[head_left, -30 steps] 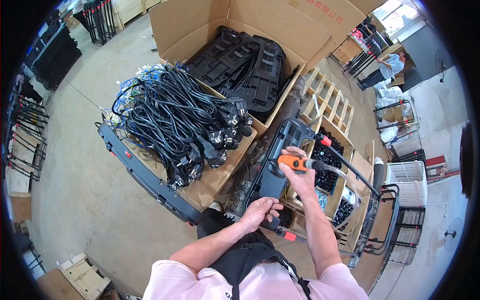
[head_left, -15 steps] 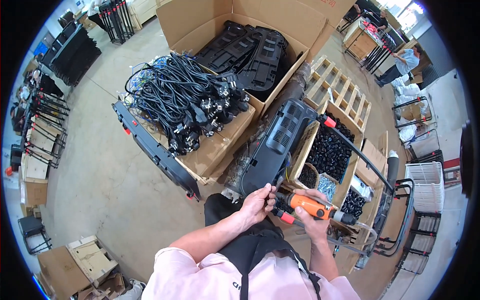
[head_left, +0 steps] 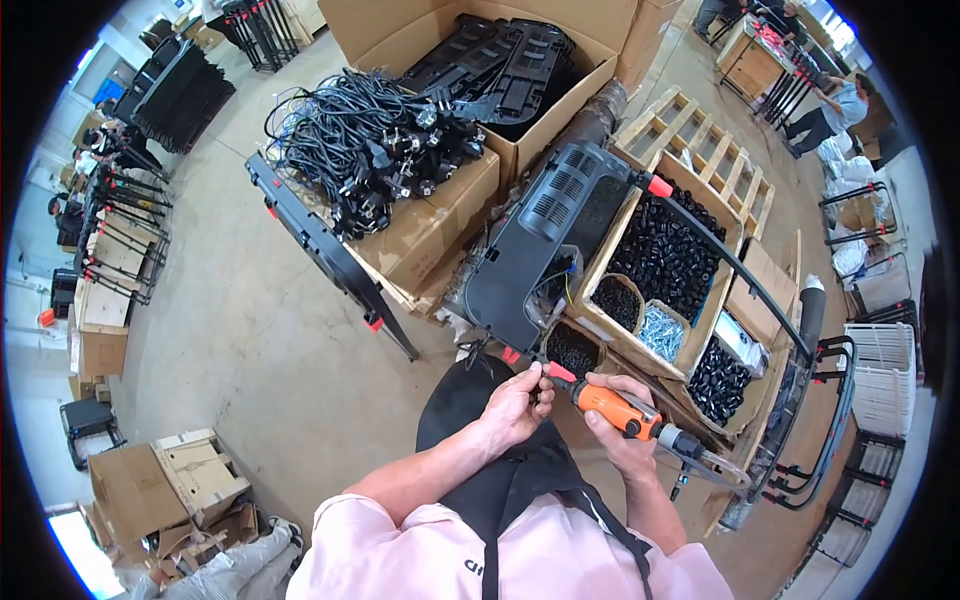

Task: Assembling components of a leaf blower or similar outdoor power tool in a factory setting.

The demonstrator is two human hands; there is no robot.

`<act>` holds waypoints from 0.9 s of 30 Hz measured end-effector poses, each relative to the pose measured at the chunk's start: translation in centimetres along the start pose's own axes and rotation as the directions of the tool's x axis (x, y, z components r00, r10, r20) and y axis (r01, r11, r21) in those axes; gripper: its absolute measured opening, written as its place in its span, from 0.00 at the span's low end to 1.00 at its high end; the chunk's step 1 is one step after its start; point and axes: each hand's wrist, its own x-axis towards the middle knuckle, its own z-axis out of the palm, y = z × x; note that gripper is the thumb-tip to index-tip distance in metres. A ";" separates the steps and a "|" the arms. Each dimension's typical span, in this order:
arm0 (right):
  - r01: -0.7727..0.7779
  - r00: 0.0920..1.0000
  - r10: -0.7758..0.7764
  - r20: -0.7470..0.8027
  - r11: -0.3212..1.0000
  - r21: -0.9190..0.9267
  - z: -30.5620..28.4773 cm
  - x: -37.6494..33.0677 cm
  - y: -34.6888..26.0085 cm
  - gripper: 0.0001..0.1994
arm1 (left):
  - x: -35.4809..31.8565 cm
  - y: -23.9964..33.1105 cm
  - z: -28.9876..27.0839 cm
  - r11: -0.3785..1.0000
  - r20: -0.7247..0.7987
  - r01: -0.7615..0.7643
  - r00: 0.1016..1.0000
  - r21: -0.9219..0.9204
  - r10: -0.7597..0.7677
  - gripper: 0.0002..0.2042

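Observation:
My right hand (head_left: 627, 440) grips an orange power screwdriver (head_left: 616, 408), its nose directed up and left, a hose running from its rear. Close to that nose, my left hand (head_left: 520, 405) has its fingers pinched together. Whatever they hold is too small or hidden to tell. Just beyond both hands lies a black vented plastic housing (head_left: 522, 275), with loose wires in its open part. A black U-shaped tube frame (head_left: 735, 258) with red end pieces reaches out from the housing; one red end (head_left: 562, 372) is beside my left fingertips.
Wooden bins (head_left: 598, 308) on the right hold black knobs (head_left: 665, 240), dark screws (head_left: 615, 301) and silvery bolts (head_left: 661, 332). Black plug cords (head_left: 360, 140) heap on a carton (head_left: 440, 230). A large open box (head_left: 580, 95) contains black panels. A pallet (head_left: 690, 130) and a person (head_left: 843, 110) are farther off.
The housing, frame and bins appear higher in view. My hands and the screwdriver now sit nearer to me relative to the frame's red end, which was below the tool's nose before.

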 end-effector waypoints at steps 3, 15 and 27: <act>0.009 1.000 -0.009 0.015 1.000 0.005 -0.4 -0.7 0.1 0.28 | -0.8 -0.3 -0.2 0.999 0.006 0.003 1.000 0.038 -0.003 0.10; -0.060 0.996 0.057 -0.062 0.997 -0.041 2.6 1.2 0.5 0.26 | -3.0 1.6 0.7 0.977 -0.081 0.056 0.996 0.204 -0.040 0.13; -0.174 0.983 0.165 -0.082 0.977 -0.123 6.1 4.2 2.2 0.26 | 2.1 10.8 0.1 0.084 0.322 -0.368 0.887 0.926 0.329 0.17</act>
